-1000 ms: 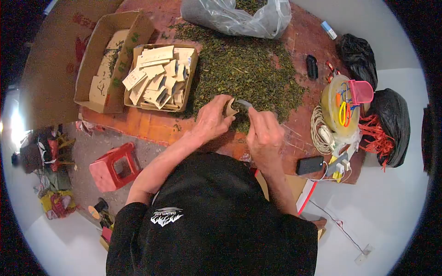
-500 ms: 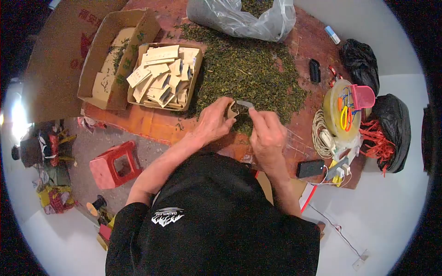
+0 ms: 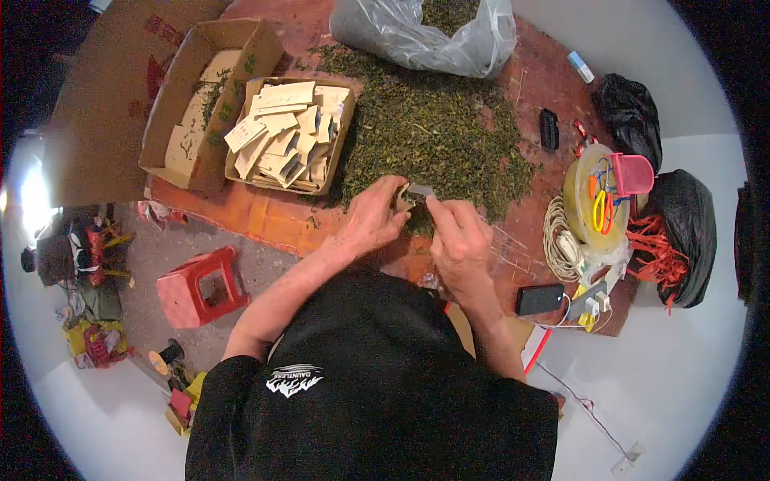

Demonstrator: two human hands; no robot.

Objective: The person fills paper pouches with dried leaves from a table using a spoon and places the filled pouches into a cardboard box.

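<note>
Between the thumb and fingers of my left hand point(image 3: 375, 215) is a small brown paper packet point(image 3: 406, 198), its mouth facing right. My right hand point(image 3: 460, 240) grips a flat grey scoop point(image 3: 421, 190), whose tip is at the packet's mouth. Both hands are over the near edge of a wide layer of dried green leaves point(image 3: 433, 132) on the reddish table point(image 3: 273, 224). To the left of the leaves, a shallow cardboard box point(image 3: 343, 152) holds several tan packets point(image 3: 277, 120).
Beyond the leaves lies a clear plastic bag point(image 3: 417, 44). A larger cardboard box point(image 3: 172, 132) stands at left. On the right are a round container point(image 3: 581, 192) with scissors, coiled cord point(image 3: 557, 240), a phone point(image 3: 540, 299) and black bags point(image 3: 686, 232). A red stool point(image 3: 196, 289) is on the floor.
The scoop has shifted slightly at the packet's mouth, and its blade now lies closer to the packet. The whole view has shifted a little, with the table contents appearing lower and further right.
</note>
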